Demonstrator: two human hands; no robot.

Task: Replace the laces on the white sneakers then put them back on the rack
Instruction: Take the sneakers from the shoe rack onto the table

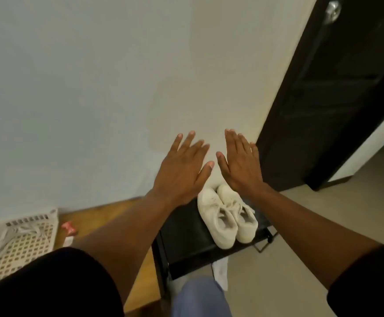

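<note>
Two bare arms, no watch, no rings to be seen. Left hand (181, 170) and right hand (241, 165) bare too, with short, pale nails. Black sleeves: left sleeve (49, 282) wide and loose, reaching near the elbow; right sleeve (367, 282) black as well, cut off by the edge of the view. Blue-grey trouser leg (200, 298) low in the middle, soft cloth, a bit blurry.
</note>
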